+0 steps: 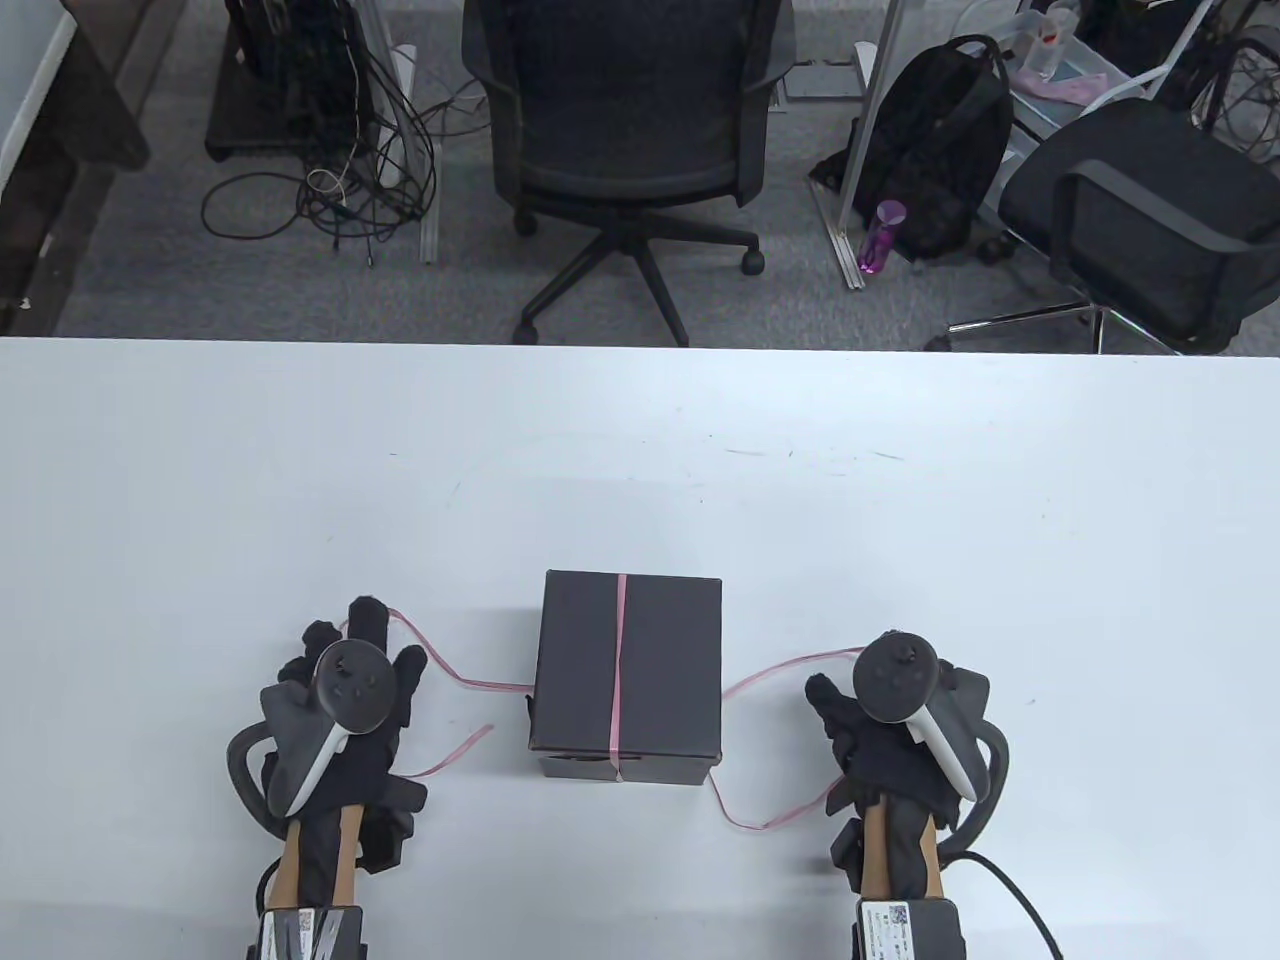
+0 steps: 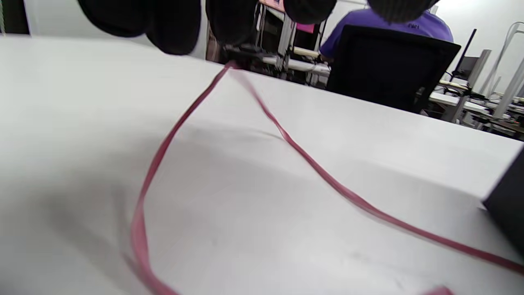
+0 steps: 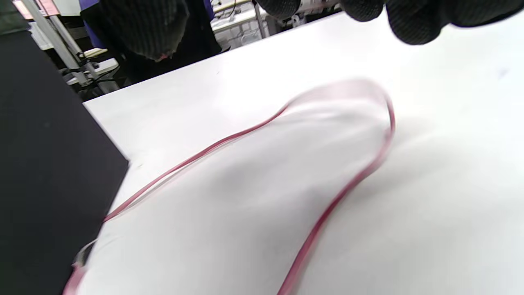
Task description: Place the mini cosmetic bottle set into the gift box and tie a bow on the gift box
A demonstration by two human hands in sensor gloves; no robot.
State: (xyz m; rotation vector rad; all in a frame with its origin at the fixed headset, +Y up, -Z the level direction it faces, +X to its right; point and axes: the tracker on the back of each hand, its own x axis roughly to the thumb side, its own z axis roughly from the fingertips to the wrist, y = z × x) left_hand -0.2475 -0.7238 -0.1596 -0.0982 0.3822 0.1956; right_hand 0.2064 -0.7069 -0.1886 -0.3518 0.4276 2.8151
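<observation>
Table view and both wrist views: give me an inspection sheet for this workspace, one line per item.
Surface: white table, faint scuffs.
Job's things: closed black cardboard gift box; thin pink ribbon crosses its lid, ends trailing to both sides. Bottles: nothing seen.
Clutter: nothing seen.
Grippers: left hand holds a ribbon loop; right hand beside the other end, grip unclear.
Cables: black lead from right wrist; floor tangle.
Surroundings: office chairs, black backpack.

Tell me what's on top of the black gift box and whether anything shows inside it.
A pink ribbon runs across the closed lid of the black gift box, with loose ends trailing onto the white table on both sides. No bow shows yet. The lid covers the inside, so the contents cannot be seen.
</observation>
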